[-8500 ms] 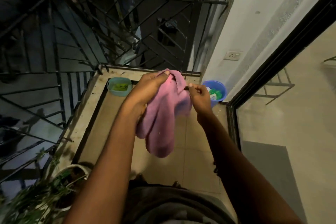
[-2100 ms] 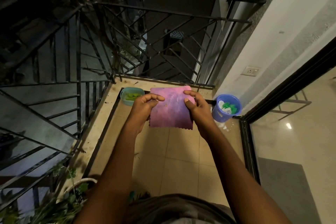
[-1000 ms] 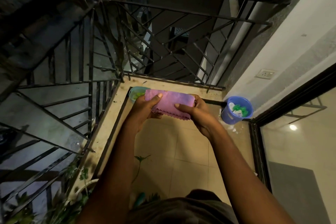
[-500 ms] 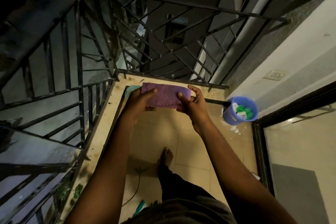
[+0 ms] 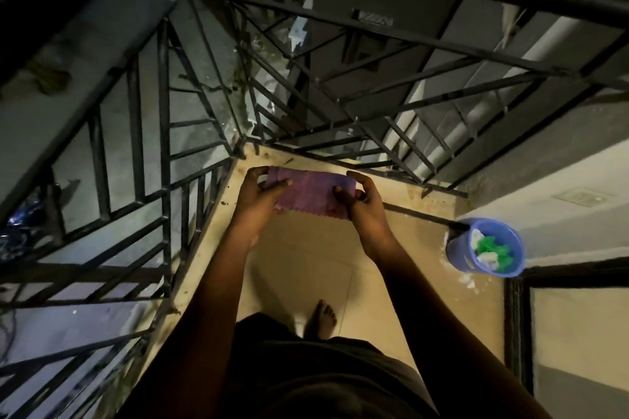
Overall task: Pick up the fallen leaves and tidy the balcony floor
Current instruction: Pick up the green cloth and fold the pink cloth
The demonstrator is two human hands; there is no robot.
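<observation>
A folded pink-purple cloth (image 5: 308, 196) is held flat in front of me over the far corner of the tan tiled balcony floor (image 5: 306, 269). My left hand (image 5: 257, 196) pinches its left end, thumb on top. My right hand (image 5: 362, 201) pinches its right end the same way. No loose leaves show on the visible floor tiles.
A blue bucket (image 5: 457, 253) with green and white scraps stands by the right wall. Black iron railing (image 5: 163, 160) fences the left and far sides. A dark door frame (image 5: 514, 326) borders the right. My bare foot (image 5: 321, 318) stands mid-floor. A wall socket (image 5: 583, 196) sits above the bucket.
I have stepped toward the far corner with the cloth held out. The cloth went from an open square to a narrow folded strip. The green tub is now hidden behind my hands.
</observation>
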